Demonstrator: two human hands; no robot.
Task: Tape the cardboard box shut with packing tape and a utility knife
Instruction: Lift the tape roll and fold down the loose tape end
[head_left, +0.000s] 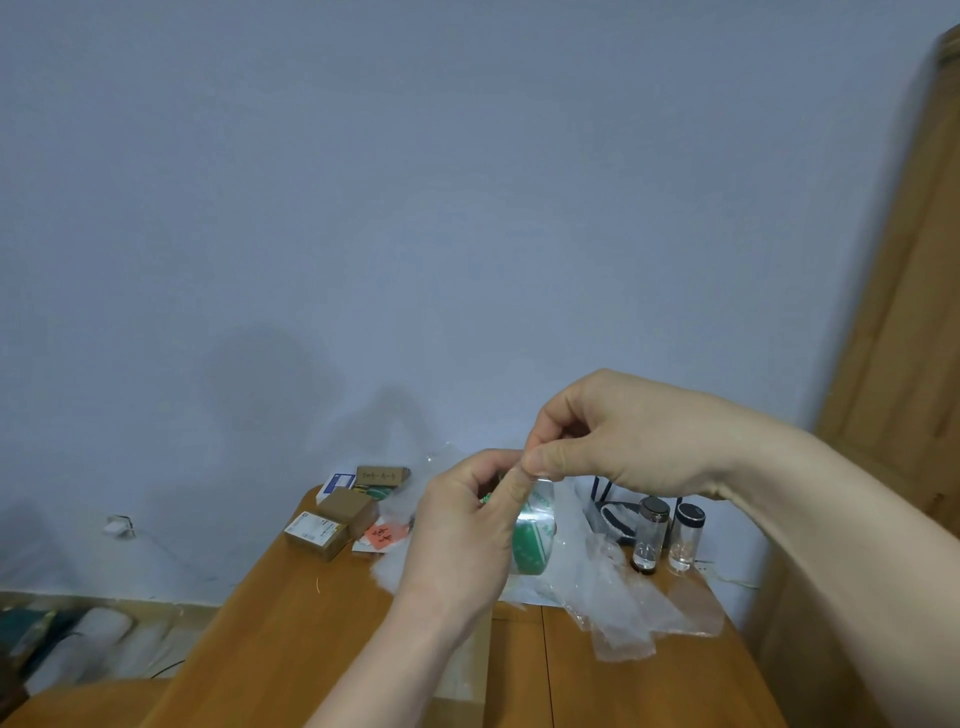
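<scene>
Wooden table (291, 639), orange-brown top, set against a pale wall. Far left corner: small cardboard boxes (332, 522) clustered, one bearing a white label; an orange-red paper slip (384, 535) beside them. Crumpled clear plastic wrap (618, 608) mid-table. Two dark-capped glass bottles (667, 535) upright at far right.

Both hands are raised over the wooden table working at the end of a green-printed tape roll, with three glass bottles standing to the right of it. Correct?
Not quite: the head view shows two glass bottles, not three, right of the tape roll. The rest holds: left hand and right hand pinch at the tape's end above the wooden table.
</scene>
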